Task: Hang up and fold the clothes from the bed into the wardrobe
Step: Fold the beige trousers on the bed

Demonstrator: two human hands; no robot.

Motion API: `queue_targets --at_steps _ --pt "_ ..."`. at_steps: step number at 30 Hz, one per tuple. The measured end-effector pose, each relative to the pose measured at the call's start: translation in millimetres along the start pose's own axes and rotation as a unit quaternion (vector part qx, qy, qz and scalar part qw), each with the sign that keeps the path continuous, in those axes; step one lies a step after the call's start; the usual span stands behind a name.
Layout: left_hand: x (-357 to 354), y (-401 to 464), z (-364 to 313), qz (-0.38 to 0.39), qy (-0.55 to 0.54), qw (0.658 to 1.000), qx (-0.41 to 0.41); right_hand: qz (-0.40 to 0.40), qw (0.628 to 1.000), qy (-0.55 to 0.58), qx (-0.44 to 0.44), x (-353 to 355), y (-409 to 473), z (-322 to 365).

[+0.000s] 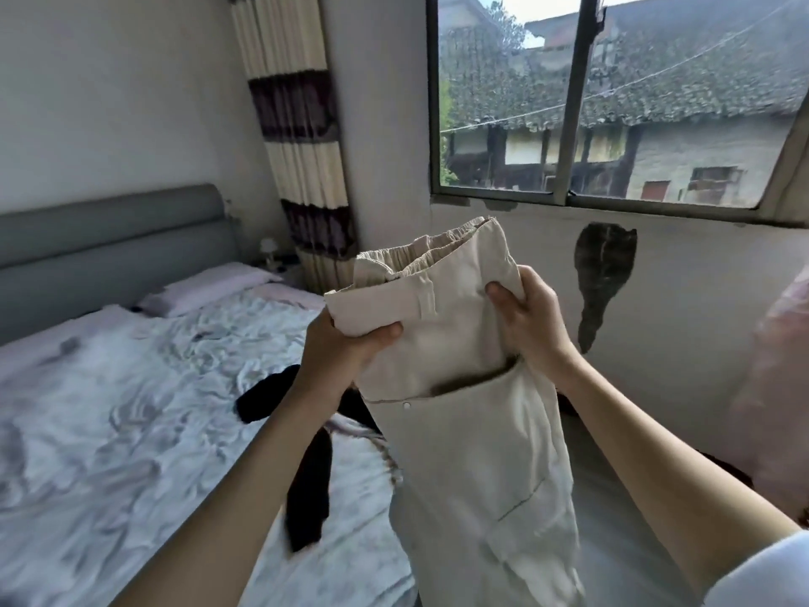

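I hold a pair of cream trousers [464,431] up in front of me, waistband at the top and legs hanging down past the frame's bottom. My left hand [346,343] grips the left side of the waist. My right hand [525,317] grips the right side, thumb pressed on the cloth. A black garment [306,470] lies crumpled on the bed [131,409], below and left of the trousers, partly hidden by my left forearm. The wardrobe is out of view.
The bed has a grey headboard [109,243], a pale rumpled sheet and a pillow [205,286]. A striped curtain [302,138] hangs in the corner. A window [613,102] fills the wall ahead. Something pink [775,387] sits blurred at the right edge.
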State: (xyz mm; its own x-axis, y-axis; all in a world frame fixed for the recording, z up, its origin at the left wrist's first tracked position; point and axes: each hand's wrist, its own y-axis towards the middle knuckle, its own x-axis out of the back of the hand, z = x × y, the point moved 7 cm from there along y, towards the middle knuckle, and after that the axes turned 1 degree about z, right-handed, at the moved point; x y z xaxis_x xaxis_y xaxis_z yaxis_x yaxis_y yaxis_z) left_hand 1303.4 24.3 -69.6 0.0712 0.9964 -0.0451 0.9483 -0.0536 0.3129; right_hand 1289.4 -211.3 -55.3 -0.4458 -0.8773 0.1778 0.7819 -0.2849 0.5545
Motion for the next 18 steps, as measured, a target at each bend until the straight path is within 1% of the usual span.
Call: queue_targets --at_steps 1,4,6,10,11,12,14,15,17,18 --pt "12 4 3 -0.011 0.000 1.000 0.007 0.011 1.000 0.001 -0.003 -14 4 0" --pt "72 26 16 -0.069 -0.015 0.997 0.031 0.069 0.998 0.009 -0.010 -90 24 -5" --pt "103 44 28 -0.087 -0.020 0.995 0.044 0.093 0.995 0.013 -0.022 -131 38 -11" --pt "197 108 66 -0.133 -0.018 0.989 0.061 0.150 0.987 0.020 -0.045 -258 79 -35" --pt "212 121 76 -0.142 -0.017 0.987 0.070 0.157 0.986 0.015 -0.049 -279 87 -39" --pt "246 145 94 -0.162 -0.015 0.983 0.079 0.173 0.983 0.019 -0.055 -324 101 -51" --pt "294 186 130 -0.189 -0.005 0.977 0.099 0.186 0.980 0.002 -0.069 -392 123 -79" --pt "309 199 144 -0.199 0.005 0.974 0.108 0.198 0.977 -0.009 -0.075 -411 128 -85" --pt "358 242 192 -0.227 0.060 0.962 0.136 0.219 0.969 -0.029 -0.106 -479 145 -124" --pt "375 256 212 -0.239 0.096 0.954 0.155 0.225 0.965 -0.040 -0.127 -498 150 -140"
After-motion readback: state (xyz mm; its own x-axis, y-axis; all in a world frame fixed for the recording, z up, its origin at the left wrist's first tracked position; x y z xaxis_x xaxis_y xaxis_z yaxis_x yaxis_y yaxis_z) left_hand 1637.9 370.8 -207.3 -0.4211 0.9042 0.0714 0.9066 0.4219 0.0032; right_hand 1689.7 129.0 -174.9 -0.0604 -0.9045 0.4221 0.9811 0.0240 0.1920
